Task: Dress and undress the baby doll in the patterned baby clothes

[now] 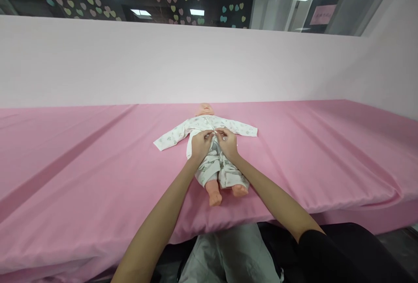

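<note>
Lying on its back on the pink sheet (pixel 98 156), the baby doll (pixel 214 152) has its feet toward the person, so the chest is easy to reach. The left hand (pixel 200 143) and right hand (pixel 227 143) meet at the front of the white printed jacket (pixel 183 133). Both hands are nearly closed, their fingertips pinching the two jacket edges together, probably at a fastener too small to make out.

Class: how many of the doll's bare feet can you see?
2: left foot and right foot, side by side near the pink sheet's front edge, below the hands.
</note>
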`<state>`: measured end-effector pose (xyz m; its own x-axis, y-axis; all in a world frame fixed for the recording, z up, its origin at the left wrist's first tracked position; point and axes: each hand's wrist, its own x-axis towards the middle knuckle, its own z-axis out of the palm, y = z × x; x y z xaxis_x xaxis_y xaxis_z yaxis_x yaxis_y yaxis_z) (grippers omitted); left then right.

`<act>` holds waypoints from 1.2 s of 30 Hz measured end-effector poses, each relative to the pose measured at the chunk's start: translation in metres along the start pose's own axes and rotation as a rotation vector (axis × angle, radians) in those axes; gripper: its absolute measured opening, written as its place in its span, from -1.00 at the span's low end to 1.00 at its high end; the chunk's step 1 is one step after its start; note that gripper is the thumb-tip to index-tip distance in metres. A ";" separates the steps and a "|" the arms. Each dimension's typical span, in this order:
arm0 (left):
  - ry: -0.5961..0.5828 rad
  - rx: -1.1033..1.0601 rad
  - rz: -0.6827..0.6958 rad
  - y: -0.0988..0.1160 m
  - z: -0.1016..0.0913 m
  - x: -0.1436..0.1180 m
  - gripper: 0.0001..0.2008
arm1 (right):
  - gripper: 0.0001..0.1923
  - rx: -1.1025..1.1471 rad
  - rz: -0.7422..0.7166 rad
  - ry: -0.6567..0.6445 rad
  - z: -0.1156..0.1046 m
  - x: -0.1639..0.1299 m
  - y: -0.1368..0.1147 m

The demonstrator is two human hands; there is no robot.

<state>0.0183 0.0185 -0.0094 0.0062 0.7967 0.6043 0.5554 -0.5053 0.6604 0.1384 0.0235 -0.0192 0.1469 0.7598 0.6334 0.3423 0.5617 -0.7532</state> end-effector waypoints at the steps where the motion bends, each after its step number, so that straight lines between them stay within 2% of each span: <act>1: 0.008 -0.035 -0.018 0.000 0.000 0.000 -0.83 | -0.82 -0.009 -0.014 -0.007 0.000 -0.001 -0.001; 5: 0.021 -0.126 -0.063 0.000 -0.001 -0.002 -0.81 | -0.78 -0.010 -0.032 -0.035 -0.001 -0.003 -0.006; 12: 0.035 -0.117 -0.114 -0.002 0.002 -0.002 -0.80 | -0.78 -0.149 -0.070 -0.091 -0.003 -0.006 -0.006; 16: 0.027 -0.112 -0.101 -0.002 0.002 -0.002 -0.80 | -0.78 -0.138 -0.062 -0.109 -0.002 -0.003 -0.003; 23: 0.018 -0.134 -0.117 -0.003 0.003 -0.001 -0.76 | -0.90 -0.118 -0.051 -0.116 0.001 -0.001 0.001; 26: 0.036 -0.141 -0.128 -0.002 0.004 -0.002 -0.70 | -0.85 0.033 0.048 -0.097 0.002 -0.001 0.002; 29: 0.042 -0.160 -0.123 -0.003 0.004 -0.002 -0.67 | -0.77 0.262 0.254 -0.105 0.002 0.002 0.004; 32: 0.041 -0.182 -0.115 -0.007 0.004 -0.001 -0.67 | -0.77 0.297 0.365 -0.145 0.001 0.005 0.005; 34: 0.024 -0.189 -0.110 -0.009 0.004 0.000 -0.70 | -0.81 0.193 0.311 -0.173 0.001 0.006 0.005; 36: 0.009 -0.187 -0.108 -0.010 0.004 0.000 -0.74 | -0.83 0.012 0.171 -0.172 0.001 0.006 0.005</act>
<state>0.0159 0.0244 -0.0178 -0.0522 0.8469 0.5291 0.3881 -0.4710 0.7922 0.1400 0.0312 -0.0191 0.0409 0.8881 0.4579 0.3144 0.4235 -0.8496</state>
